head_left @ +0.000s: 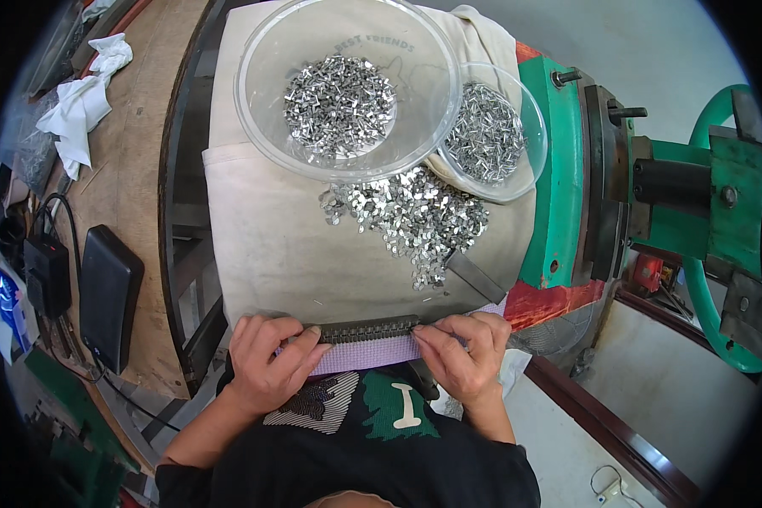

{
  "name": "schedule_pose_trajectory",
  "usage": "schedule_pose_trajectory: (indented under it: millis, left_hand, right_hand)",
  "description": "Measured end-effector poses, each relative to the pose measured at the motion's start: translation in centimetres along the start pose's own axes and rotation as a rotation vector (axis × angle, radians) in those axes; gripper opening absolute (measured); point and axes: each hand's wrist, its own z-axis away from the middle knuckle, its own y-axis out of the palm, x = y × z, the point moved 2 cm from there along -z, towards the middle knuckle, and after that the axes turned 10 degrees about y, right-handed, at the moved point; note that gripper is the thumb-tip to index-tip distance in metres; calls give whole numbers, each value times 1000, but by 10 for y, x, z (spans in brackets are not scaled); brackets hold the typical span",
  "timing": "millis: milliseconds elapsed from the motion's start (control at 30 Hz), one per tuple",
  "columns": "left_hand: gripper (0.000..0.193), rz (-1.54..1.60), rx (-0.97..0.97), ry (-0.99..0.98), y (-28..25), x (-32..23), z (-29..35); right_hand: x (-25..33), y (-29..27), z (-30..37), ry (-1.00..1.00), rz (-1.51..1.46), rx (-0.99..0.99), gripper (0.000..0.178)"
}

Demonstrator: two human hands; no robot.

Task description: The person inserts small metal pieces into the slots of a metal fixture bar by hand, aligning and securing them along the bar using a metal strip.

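A dark metal strip with a row of small teeth or slots [368,329] lies lengthwise across the near edge of the work surface. My left hand [269,356] pinches its left end between thumb and fingers. At the other end, my right hand [464,351] grips it the same way. Under the strip runs a purple textured mat [360,359]. Beyond it, a heap of small shiny flat metal pieces [415,220] is spread on a beige cloth [262,229]. A flat metal bar [474,278] lies at the heap's near right side.
Behind the heap stand a large clear tub [250,110] and a smaller clear bowl [535,140], both holding small metal parts. A green machine [554,178] with a handwheel [701,288] borders the right. At left, a wooden table [144,178] carries a black box [108,296] and crumpled tissues [76,118].
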Motion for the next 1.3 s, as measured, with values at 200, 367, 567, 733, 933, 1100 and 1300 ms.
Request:
schedule_pose_trajectory:
  millis: [200,367,567,733,933,1100,1300]
  left_hand:
    - [31,11,8,-24,-1,0,-1]
    - [30,19,-2,-35,0,1,-1]
    - [28,23,-7,-51,0,1,-3]
    - [28,30,-11,-54,0,2,-4]
    - [29,38,-12,-61,0,1,-4]
    - [30,36,-22,-60,1,2,-3]
    - [30,34,-27,-53,1,2,-6]
  right_hand:
    - [-9,-2,-2,149,-127,-58,27]
    - [-21,4,-5,392,-103,-145,19]
    - [-22,3,-8,363,11,-93,17]
    - [-30,-2,-7,384,-25,-80,17]
    - [-32,-8,-6,355,-43,-104,19]
    - [-25,-4,-8,284,-9,-58,21]
    - [-22,-1,-10,278,39,-80,21]
